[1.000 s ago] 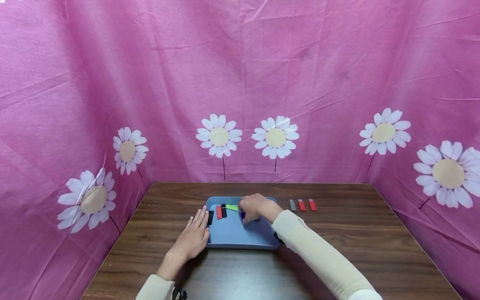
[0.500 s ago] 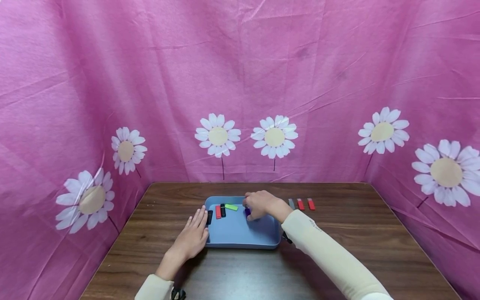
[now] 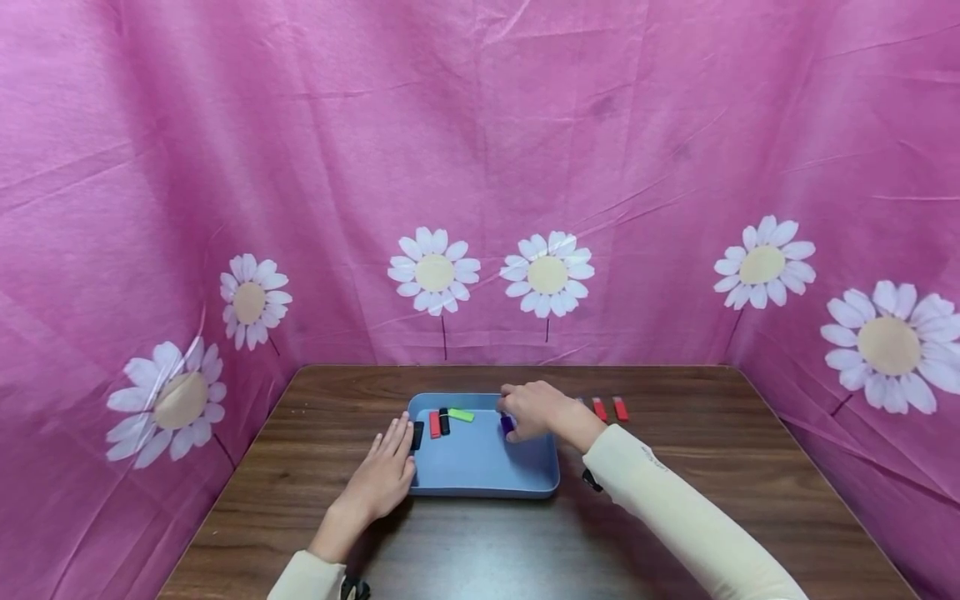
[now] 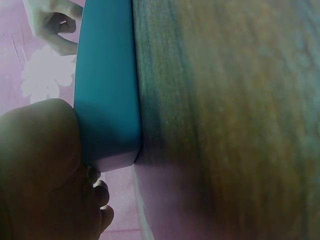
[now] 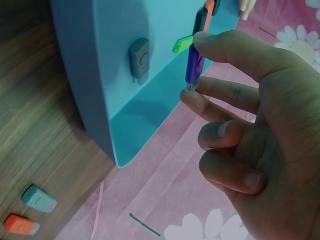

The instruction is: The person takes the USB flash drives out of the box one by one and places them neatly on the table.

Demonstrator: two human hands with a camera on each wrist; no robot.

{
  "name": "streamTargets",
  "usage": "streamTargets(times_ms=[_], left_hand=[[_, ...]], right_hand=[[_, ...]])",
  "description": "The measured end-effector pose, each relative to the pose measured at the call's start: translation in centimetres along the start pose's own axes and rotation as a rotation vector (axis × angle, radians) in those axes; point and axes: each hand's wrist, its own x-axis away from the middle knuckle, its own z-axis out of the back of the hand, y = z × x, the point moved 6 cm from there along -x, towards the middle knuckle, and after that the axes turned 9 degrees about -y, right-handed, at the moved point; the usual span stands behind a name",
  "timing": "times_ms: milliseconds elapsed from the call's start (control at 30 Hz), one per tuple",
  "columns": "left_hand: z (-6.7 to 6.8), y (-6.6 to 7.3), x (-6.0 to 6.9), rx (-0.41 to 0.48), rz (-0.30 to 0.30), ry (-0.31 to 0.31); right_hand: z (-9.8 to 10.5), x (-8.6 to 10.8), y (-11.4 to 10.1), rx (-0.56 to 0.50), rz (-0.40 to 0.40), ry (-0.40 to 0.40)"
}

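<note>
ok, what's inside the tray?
Tray: two black sticks, red stick, green stick, gray stick. Right hand pinches a purple stick over it. Left hand covers part of the left edge; what's beneath can't be seen.

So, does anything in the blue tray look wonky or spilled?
Yes, the green stick: it lies nearly sideways in the tray, while the red stick and black stick to its left line up side by side. I see nothing spilled.
</note>
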Motion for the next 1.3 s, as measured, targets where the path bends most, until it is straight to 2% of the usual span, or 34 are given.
streamTargets(times_ms=[400, 633, 1033, 1300], left_hand=[[0.1, 0.0, 0.0, -0.004, -0.008, 0.015], [0.0, -0.1, 0.0, -0.008, -0.004, 0.005], [0.1, 0.0, 0.1, -0.002, -0.003, -0.003], [0.3, 0.2, 0.2, 0.006, 0.002, -0.010]], right_hand=[[-0.2, 2.2, 1.5, -0.021, -0.003, 0.045], [0.1, 3.5, 2.4, -0.064, -0.003, 0.071], [0.0, 5.3, 4.5, -0.079, -0.036, 0.102], [0.3, 7.2, 6.4, -0.082, -0.044, 0.171]])
